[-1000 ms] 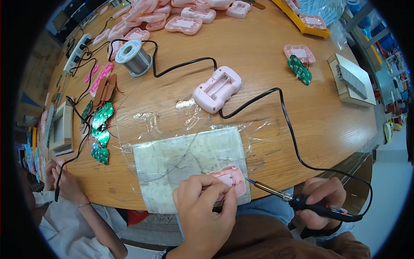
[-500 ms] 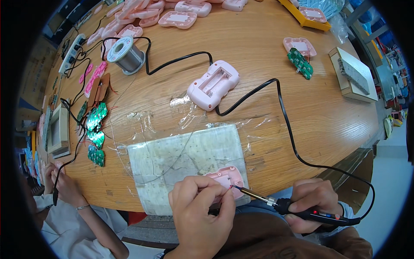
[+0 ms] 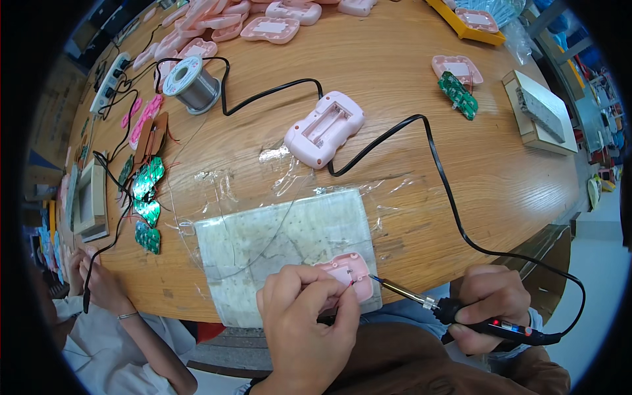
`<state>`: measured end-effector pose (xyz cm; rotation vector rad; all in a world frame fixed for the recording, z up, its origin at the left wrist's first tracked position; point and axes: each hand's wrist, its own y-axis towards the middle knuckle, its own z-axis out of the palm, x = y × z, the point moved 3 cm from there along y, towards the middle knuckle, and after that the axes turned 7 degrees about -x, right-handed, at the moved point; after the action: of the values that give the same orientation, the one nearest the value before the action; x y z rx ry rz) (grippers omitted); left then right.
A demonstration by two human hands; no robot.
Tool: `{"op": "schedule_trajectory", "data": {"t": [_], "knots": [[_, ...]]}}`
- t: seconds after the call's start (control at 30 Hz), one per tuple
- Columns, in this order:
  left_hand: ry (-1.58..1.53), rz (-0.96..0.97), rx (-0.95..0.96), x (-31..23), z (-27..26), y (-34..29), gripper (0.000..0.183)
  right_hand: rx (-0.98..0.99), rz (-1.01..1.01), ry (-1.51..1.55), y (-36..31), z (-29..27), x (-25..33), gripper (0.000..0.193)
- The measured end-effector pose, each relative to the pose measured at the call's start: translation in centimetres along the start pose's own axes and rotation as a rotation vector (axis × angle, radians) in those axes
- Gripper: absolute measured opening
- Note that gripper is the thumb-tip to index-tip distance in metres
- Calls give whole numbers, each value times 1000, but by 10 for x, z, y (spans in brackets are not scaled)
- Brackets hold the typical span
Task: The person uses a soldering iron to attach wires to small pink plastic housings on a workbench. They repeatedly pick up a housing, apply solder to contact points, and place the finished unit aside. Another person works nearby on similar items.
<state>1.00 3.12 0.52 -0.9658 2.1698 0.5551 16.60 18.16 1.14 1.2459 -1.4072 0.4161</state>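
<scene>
My right hand (image 3: 490, 306) is wrapped around the black handle of a soldering iron (image 3: 454, 311), a small red light showing on it. The iron's tip points left, a little right of the wire and near the rim of a pink plastic shell (image 3: 360, 268). That shell lies with its hollow side up at the lower right of a worn whitish mat (image 3: 263, 230). My left hand (image 3: 306, 322) covers part of the shell. Its thumb and index finger are pinched together on a thin red wire (image 3: 352, 283), of which only a short end shows.
A pink battery-compartment casing (image 3: 326, 130) lies beyond the mat, beside the iron's looping black cord (image 3: 434, 171). A solder spool (image 3: 194, 85) and green circuit boards (image 3: 147, 187) are on the left. Pink shells (image 3: 271, 29) pile up at the back. A co-worker's hands (image 3: 99, 283) are at left.
The soldering iron in my right hand has drawn back to the right, its tip leaving the red wire. My left hand stays almost in place. The cord has shifted with the iron.
</scene>
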Motion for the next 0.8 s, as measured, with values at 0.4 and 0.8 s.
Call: {"op": "schedule_trajectory", "data": {"t": [0.4,0.8], "knots": [[-80,-106,28,3,4,0,9,-25,-10,35,2,3,-5,27],[105,-32,104,-2,3,10,10,-19,-5,48,8,7,-8,26]]}}
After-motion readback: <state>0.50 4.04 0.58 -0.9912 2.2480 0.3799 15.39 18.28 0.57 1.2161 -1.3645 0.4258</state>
